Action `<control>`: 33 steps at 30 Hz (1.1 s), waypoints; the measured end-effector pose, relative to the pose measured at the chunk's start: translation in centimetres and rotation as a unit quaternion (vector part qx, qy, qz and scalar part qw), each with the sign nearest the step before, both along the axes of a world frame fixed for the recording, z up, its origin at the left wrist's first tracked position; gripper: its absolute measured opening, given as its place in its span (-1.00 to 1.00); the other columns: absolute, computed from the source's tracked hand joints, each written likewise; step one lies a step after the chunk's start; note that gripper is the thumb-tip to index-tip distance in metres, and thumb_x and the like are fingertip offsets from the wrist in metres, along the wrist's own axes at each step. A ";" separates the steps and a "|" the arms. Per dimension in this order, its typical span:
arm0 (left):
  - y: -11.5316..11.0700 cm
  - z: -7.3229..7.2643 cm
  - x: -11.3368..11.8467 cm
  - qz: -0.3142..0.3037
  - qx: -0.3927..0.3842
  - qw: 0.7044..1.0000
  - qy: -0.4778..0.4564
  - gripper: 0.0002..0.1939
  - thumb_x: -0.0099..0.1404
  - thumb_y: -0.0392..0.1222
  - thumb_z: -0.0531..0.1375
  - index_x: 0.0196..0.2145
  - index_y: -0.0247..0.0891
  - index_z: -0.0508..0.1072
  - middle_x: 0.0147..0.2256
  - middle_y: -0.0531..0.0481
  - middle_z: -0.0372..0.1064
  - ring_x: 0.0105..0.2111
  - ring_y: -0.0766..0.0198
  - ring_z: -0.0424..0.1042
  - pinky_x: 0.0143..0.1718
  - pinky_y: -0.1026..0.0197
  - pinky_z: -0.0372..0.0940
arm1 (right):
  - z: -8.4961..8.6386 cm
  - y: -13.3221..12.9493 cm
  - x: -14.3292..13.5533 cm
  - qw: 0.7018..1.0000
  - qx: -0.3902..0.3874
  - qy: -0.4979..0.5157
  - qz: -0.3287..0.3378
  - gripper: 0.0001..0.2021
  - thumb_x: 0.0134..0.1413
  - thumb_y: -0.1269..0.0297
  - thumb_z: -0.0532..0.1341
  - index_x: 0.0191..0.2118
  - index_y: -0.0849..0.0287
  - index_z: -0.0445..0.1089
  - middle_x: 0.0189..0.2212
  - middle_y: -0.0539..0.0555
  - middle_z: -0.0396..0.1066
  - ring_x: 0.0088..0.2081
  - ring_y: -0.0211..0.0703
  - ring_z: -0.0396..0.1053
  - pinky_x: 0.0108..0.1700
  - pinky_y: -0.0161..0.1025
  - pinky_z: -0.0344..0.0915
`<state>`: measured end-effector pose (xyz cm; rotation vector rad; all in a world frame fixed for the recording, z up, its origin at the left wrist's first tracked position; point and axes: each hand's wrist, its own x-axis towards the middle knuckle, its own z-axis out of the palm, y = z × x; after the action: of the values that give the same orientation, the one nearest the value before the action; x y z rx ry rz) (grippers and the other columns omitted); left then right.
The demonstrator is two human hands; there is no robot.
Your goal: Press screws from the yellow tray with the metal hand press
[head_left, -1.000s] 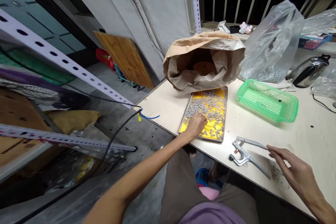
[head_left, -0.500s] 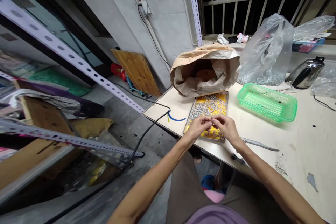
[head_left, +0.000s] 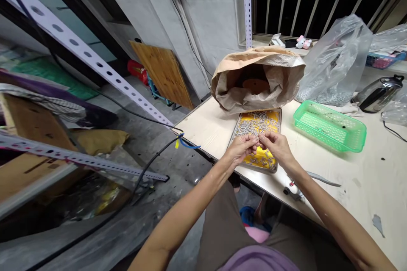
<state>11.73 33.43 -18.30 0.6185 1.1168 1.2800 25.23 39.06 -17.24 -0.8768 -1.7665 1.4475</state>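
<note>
Both hands meet above a shallow tray (head_left: 261, 160) with a yellow bottom. Small silvery metal pieces (head_left: 251, 126), screw-like in shape, lie scattered in it, thickest toward its far left side. My left hand (head_left: 242, 149) has thumb and fingers pinched together. Facing it, my right hand (head_left: 277, 146) is closed in a similar pinch, fingertips almost touching the left ones. Whatever sits between the fingertips is too small to make out. Just behind the tray, a brown paper sack (head_left: 254, 78) lies with its mouth facing me.
Right of the tray stands a green plastic basket (head_left: 330, 127). A clear plastic bag (head_left: 337, 63) and a steel kettle (head_left: 378, 93) are farther back. Near my right forearm lie a grey blade-like strip (head_left: 324, 178) and a small dark device (head_left: 292, 191). A black cable (head_left: 155, 159) crosses at left.
The camera view has shifted slightly. The cable end with blue and yellow wires has slid left to the table's edge. Both hands stay pinched together over the tray.
</note>
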 end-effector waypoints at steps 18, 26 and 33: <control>-2.2 -0.2 0.8 -0.056 0.093 0.948 0.300 -0.57 0.13 0.16 0.21 -0.56 -0.27 0.29 -0.61 0.12 0.20 -0.63 0.42 0.22 -0.56 0.33 0.15 | 1.2 -0.3 1.3 0.985 0.127 -0.091 0.074 -0.84 0.01 0.25 0.15 -0.48 0.16 0.39 -0.54 -0.02 0.40 -0.49 -0.28 0.30 -0.42 -0.33 0.21; -1.9 -1.1 0.3 -0.073 0.018 0.997 0.024 -0.42 -0.08 0.28 0.32 -0.44 -0.35 0.37 -0.55 0.07 0.28 -0.65 0.47 0.20 -0.61 0.36 0.18 | -0.5 -0.3 0.6 0.998 0.036 -0.017 0.054 -0.75 0.00 0.07 0.18 -0.42 0.18 0.38 -0.52 0.03 0.44 -0.47 -0.23 0.36 -0.37 -0.27 0.32; -1.7 -1.6 -1.3 0.086 -0.001 0.961 0.264 -0.51 -0.07 0.23 0.29 -0.53 -0.32 0.44 -0.57 0.04 0.34 -0.60 0.36 0.32 -0.58 0.34 0.24 | -2.4 1.3 -0.8 0.982 0.147 -0.111 0.040 -0.89 0.05 0.30 0.14 -0.37 0.17 0.38 -0.53 -0.01 0.37 -0.51 -0.28 0.28 -0.42 -0.32 0.29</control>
<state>10.43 31.75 -19.91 0.9101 1.6388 1.2952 24.40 40.34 -19.66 -0.8429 -2.1380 1.1290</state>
